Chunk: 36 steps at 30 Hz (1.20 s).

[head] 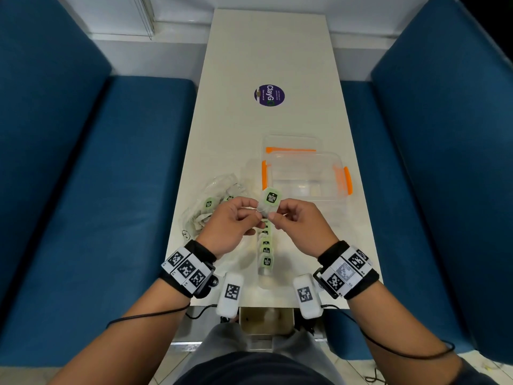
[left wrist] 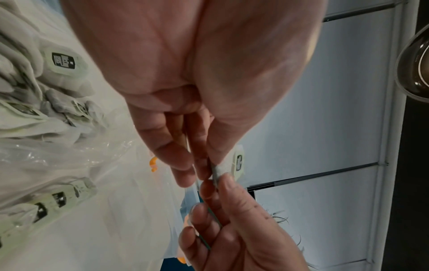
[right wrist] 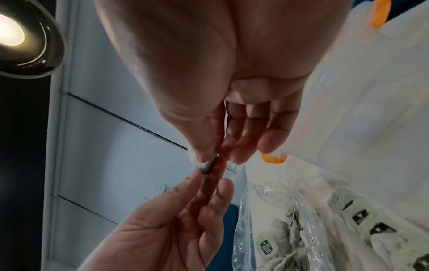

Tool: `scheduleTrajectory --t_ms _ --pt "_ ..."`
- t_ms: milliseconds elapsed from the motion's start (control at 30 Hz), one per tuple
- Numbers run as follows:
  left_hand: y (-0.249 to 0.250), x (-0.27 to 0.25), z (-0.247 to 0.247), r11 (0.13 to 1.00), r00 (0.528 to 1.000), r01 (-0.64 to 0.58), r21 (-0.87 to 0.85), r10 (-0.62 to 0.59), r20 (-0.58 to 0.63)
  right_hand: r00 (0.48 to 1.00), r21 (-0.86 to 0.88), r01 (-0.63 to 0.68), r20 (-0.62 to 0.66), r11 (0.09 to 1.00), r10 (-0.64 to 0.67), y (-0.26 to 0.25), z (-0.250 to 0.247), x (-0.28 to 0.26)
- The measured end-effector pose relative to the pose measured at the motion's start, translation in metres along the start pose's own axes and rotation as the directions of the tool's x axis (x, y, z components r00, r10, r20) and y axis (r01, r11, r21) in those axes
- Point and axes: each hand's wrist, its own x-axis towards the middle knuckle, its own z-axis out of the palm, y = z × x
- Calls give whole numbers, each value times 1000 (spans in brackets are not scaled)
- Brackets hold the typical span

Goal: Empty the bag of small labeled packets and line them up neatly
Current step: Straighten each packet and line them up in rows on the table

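Head view: left hand (head: pixel 231 219) and right hand (head: pixel 298 220) pinch one packet (head: pixel 270 202), its lower half hidden

A long white table (head: pixel 266 51) runs from the near edge toward the far wall, with a round purple sticker (head: pixel 269 95) on its far half. Blue upholstered benches flank it: one on the left (head: pixel 83 190), one on the right (head: pixel 433 190), each with a tall backrest. The far wall (head: pixel 111 12) is white, with a pale ledge along it. Near the table's base the floor (head: pixel 183 362) shows light tiles. In the right wrist view a glowing lamp (right wrist: pixel 14 34) hangs overhead beside white panelled surfaces (right wrist: pixel 111 146).
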Motion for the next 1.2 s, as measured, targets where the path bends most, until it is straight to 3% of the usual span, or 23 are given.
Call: scheduleTrajectory --t_ms 200,533,967,1200 --pt "6 1 6 999 999 49 4 -49 -8 999 -91 4 -43 996 -8 1 -8 0" --pt "9 6 5 991 996 19 132 -7 -90 998 -155 6 -67 988 -17 5 -12 -5" --pt "17 -2 12 992 993 94 84 -87 -84 985 196 -108 -115 975 132 6 -4 -9" --pt "21 -2 14 994 990 109 -5 -109 -92 981 284 -176 -28 943 192 5 -4 -11"
